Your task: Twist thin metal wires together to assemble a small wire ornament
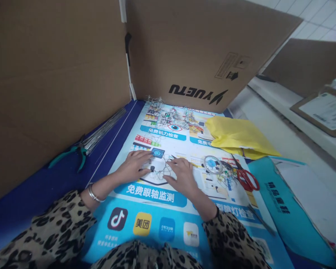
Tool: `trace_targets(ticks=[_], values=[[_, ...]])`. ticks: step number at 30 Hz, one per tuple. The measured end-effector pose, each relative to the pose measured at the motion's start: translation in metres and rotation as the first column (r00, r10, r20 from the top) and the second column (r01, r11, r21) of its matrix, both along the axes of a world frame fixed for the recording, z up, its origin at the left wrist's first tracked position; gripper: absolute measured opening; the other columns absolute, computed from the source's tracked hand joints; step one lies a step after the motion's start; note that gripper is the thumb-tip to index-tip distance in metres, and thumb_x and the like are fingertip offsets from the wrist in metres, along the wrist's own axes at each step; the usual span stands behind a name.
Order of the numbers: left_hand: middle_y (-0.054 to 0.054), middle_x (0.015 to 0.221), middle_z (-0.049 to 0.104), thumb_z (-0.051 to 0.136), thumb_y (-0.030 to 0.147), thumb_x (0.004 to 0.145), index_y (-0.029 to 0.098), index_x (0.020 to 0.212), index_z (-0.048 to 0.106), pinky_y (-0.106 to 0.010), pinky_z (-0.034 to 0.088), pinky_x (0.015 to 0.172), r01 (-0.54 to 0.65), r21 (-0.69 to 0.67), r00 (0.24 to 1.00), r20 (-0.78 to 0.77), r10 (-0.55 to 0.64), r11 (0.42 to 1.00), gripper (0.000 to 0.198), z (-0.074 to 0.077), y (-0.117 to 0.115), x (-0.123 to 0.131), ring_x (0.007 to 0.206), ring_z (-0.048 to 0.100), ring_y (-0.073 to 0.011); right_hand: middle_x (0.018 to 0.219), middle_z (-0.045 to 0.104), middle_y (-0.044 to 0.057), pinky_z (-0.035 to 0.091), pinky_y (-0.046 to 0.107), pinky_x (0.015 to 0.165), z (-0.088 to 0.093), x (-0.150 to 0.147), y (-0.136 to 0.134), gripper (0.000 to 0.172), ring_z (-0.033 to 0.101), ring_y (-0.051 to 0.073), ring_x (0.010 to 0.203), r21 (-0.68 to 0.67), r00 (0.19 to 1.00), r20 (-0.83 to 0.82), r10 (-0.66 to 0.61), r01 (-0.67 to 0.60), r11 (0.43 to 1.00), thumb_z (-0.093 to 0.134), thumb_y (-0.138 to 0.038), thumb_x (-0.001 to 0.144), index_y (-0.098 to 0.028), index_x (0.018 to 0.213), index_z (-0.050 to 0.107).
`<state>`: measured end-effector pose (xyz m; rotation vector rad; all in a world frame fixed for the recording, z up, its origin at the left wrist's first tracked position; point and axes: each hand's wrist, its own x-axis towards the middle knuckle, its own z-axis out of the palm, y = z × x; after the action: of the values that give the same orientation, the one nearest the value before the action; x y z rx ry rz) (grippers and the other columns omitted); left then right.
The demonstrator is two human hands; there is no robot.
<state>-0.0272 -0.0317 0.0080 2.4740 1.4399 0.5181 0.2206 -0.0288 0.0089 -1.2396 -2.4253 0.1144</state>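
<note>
A loose ring of thin bent wire [160, 170] lies on the printed poster [145, 215] between my hands. My left hand [134, 164] rests at the ring's left side, fingers stretched out and thumb apart. From the right, my right hand [183, 177] reaches to the wire's edge with thumb and index finger spread. Both hands appear to touch the wire, though contact at the fingertips is too fine to make out. Beyond them sits a tangle of wire pieces [182, 116]. Right of my right hand is a round spool [212, 164] with more tangled wire [226, 178] beside it.
Red-handled scissors [248, 180] and tweezers [261, 220] lie at the right, near a yellow bag [238, 136] and a teal bag [282, 209]. Teal-handled pliers [80, 153] and a bundle of straight wires [103, 130] lie left. Cardboard walls [196, 48] stand behind and left.
</note>
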Motion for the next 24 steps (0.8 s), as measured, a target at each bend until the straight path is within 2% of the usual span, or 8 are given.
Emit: trace_targets(ticks=[7,16,20,24], values=[[-0.004,0.137,0.043,0.051,0.022,0.078,0.024,0.128,0.043,-0.041,0.025,0.1,0.001,-0.054,1.0,-0.025,-0.003,0.999,0.051,0.0049,0.0046,0.0013,0.124,0.035,-0.0238,0.112,0.053,0.009,0.03,0.042,0.089,0.0083,-0.0032,-0.0001,0.039,0.039,0.027,0.107,-0.106,0.998,0.055,0.003,0.003,0.994,0.055,-0.028,0.078,-0.02,0.116,0.056],[-0.003,0.136,0.044,0.042,0.008,0.072,0.024,0.13,0.041,-0.04,0.028,0.1,0.019,-0.065,0.999,0.038,-0.017,0.998,0.06,0.0029,0.0079,-0.0024,0.125,0.037,-0.0206,0.114,0.053,0.009,0.03,0.042,0.09,0.0063,-0.0027,-0.0022,0.041,0.039,0.027,0.108,-0.092,0.998,0.056,-0.009,0.014,0.996,0.051,-0.023,0.078,-0.02,0.119,0.055],[-0.005,0.136,0.044,0.044,0.014,0.077,0.023,0.13,0.039,-0.041,0.03,0.1,-0.014,-0.046,0.991,0.134,0.02,0.999,0.054,-0.0009,0.0069,-0.0057,0.124,0.037,-0.0215,0.113,0.053,0.009,0.031,0.041,0.089,0.0059,-0.0019,-0.0018,0.04,0.039,0.026,0.108,-0.085,0.998,0.058,-0.003,0.008,0.996,0.051,-0.024,0.079,-0.019,0.119,0.054],[-0.008,0.129,0.049,0.052,0.027,0.08,0.02,0.12,0.049,-0.042,0.032,0.099,-0.073,-0.011,0.986,0.153,0.074,0.997,0.041,0.0002,-0.0002,-0.0032,0.12,0.041,-0.0238,0.113,0.053,0.009,0.03,0.042,0.09,0.0066,-0.002,-0.0014,0.038,0.039,0.026,0.108,-0.091,0.998,0.07,-0.003,0.01,0.996,0.05,-0.028,0.082,-0.02,0.119,0.054]])
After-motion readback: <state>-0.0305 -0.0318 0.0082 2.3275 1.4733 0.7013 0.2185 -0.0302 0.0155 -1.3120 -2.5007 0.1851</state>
